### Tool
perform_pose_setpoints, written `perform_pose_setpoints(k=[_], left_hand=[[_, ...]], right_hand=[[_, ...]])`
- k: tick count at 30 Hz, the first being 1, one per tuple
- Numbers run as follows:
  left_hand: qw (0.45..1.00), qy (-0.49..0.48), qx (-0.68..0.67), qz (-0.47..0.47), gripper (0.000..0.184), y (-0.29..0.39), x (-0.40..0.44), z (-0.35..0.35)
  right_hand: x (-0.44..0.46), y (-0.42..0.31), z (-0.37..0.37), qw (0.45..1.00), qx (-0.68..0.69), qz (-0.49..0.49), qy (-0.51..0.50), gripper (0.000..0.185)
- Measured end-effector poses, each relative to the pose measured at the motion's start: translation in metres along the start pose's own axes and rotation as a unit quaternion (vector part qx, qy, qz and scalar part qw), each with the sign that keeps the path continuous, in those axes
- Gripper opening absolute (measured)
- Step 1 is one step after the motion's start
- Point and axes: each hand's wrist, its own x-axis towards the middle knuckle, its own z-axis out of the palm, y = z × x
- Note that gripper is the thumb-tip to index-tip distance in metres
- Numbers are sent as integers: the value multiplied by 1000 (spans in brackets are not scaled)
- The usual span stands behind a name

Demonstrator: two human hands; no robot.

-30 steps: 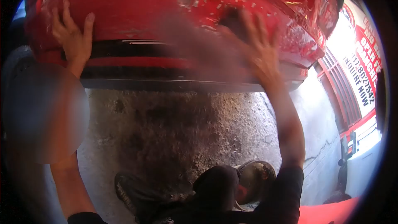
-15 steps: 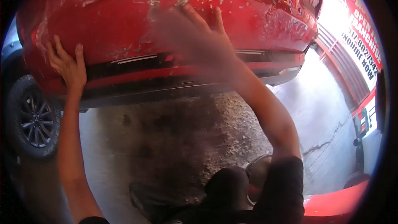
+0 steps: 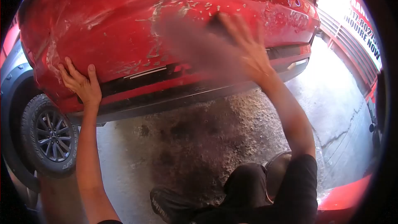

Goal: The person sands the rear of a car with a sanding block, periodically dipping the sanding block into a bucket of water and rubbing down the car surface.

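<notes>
A red car bumper (image 3: 120,37) fills the upper part of the head view, with scuffs and patches of chipped paint across it. My left hand (image 3: 85,85) lies on its lower left, fingers spread and holding nothing. Over the middle of the panel, my right hand (image 3: 253,56) is smeared by motion, its fingers reaching up and left. Under and beside those fingers is a blurred dark greyish flat thing (image 3: 195,43), whose kind I cannot make out. A black trim strip (image 3: 118,87) crosses the bumper below the hands.
At left stands another vehicle's wheel (image 3: 54,137). Rough, stained ground (image 3: 199,141) lies below the bumper, in front of my bent legs (image 3: 244,186). Beside my right leg is a round object (image 3: 278,174). A lettered banner (image 3: 365,29) hangs at right, and a red surface (image 3: 344,195) shows lower right.
My right hand has shifted to the right across the bumper, still blurred. My left hand keeps its place on the panel, while the whole view has tilted and shifted slightly.
</notes>
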Motion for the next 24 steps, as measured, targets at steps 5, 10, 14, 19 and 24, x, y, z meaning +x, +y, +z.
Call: perform_pose_setpoints(k=[5, 10, 14, 19, 24], left_hand=[[1000, 3, 9, -5, 81, 5, 2, -1], [1000, 7, 0, -4, 83, 1, -3, 1], [1000, -7, 12, -17, 85, -1, -5, -1], [1000, -9, 16, -16, 85, -1, -2, 1], [1000, 7, -2, -8, 84, 2, -1, 2]], right_hand=[[35, -28, -2, 1000, 22, -7, 8, 66], [23, -14, -3, 1000, 15, -8, 7, 62], [3, -9, 4, 1000, -12, 14, 1, 65], [58, -40, -6, 992, 86, -89, -4, 69], [-11, 15, -2, 995, -29, -76, -60, 69]])
